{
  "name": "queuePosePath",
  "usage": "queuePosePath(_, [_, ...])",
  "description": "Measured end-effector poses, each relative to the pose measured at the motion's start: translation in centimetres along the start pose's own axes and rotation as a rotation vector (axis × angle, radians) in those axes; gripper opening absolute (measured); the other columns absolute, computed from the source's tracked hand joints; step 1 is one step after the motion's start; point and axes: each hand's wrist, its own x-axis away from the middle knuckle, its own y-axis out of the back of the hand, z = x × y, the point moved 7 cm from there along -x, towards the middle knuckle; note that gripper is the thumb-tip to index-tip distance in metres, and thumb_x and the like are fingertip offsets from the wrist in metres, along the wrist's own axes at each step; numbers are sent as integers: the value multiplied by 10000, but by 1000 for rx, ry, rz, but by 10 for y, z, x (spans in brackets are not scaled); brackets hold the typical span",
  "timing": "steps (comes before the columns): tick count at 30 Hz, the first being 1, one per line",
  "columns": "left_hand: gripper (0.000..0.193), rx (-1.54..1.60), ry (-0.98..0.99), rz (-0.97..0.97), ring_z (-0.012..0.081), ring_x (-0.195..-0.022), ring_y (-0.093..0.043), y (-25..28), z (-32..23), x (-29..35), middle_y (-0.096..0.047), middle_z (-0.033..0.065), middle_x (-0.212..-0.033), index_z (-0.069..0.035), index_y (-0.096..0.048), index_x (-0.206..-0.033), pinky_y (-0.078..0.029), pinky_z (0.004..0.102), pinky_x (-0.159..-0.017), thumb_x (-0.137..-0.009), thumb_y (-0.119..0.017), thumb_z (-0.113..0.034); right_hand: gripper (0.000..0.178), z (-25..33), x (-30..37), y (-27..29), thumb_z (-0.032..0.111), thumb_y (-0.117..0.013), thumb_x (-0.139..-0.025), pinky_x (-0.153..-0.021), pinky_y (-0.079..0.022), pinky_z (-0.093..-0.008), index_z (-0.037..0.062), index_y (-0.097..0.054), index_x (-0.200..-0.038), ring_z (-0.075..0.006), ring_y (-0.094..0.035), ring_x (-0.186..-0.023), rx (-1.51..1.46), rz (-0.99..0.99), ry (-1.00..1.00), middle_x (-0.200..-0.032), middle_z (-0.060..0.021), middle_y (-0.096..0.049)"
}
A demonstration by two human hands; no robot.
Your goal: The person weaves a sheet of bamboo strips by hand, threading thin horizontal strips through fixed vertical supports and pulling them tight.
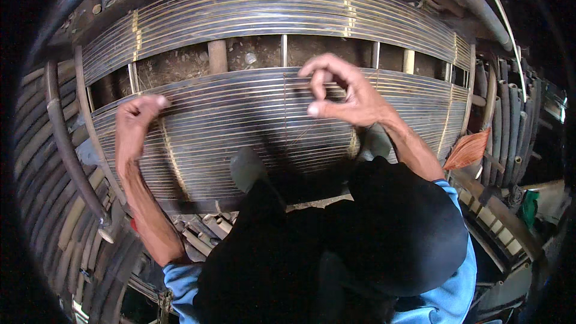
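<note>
Beneath both hands lies a wide panel of long dark slats point(228, 120), crossed by pale yellowish binding rows. My left hand point(137, 117) hovers over its left part, fingers curled together against the thumb; whatever they pinch, if anything, is too small to make out. Over the right-centre of the panel is my right hand point(351, 96), thumb and index finger apart and the other fingers partly bent. A thin reddish strand point(285, 108) runs across the slats left of this hand; whether it reaches the fingers is unclear. My two pale-shod feet, left shoe point(248, 168) and right shoe point(377, 142), rest on the panel.
A second slatted strip point(240, 9) spans the far side, beyond a gap with crossbars point(217, 57). Bamboo poles point(54, 204) are stacked at the left, with more poles point(507, 126) at the right. An orange fan-shaped bundle point(468, 149) sits by the right edge, near a green cloth point(529, 207).
</note>
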Motion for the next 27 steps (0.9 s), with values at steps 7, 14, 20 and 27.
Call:
queuePosePath(7, [252,-632,-327,-173,404,-757,-700,-95,-13,-90,-726,189,-809,-64,-782,-895,-555,464,-733,-871,-687,-296,285,-55,-29,41,229,-641,-979,-904,-537,-424,25,-714,-1164,-333,-672,-984,818,-60,-93,-1013,-173,-698])
queuePosePath(14, [271,-691,-335,206,440,-986,-684,-266,31,-179,-695,303,-1041,20,-744,-924,-537,541,-884,-876,-563,-177,327,-124,-85,6,292,-556,-969,-879,-527,-571,72,-707,-1158,-496,-672,-932,719,-15,-289,-971,-265,-716])
queuePosePath(20, [276,-392,-189,381,451,-1026,-677,-250,-19,-146,-703,277,-1044,22,-737,-1007,-532,503,-920,-868,-571,-149,280,-98,-54,27,291,-570,-975,-922,-523,-518,67,-727,-1032,-460,-654,-1007,802,-57,-451,-1002,-257,-701])
queuePosePath(27, [426,-345,-594,123,405,-1258,-556,-216,-42,-100,-623,241,-1288,-25,-650,-1260,-429,487,-1098,-838,-611,-69,189,74,21,7,252,-668,-971,-936,-494,-419,79,-722,-919,-273,-634,-1099,409,130,-90,-1066,-111,-660])
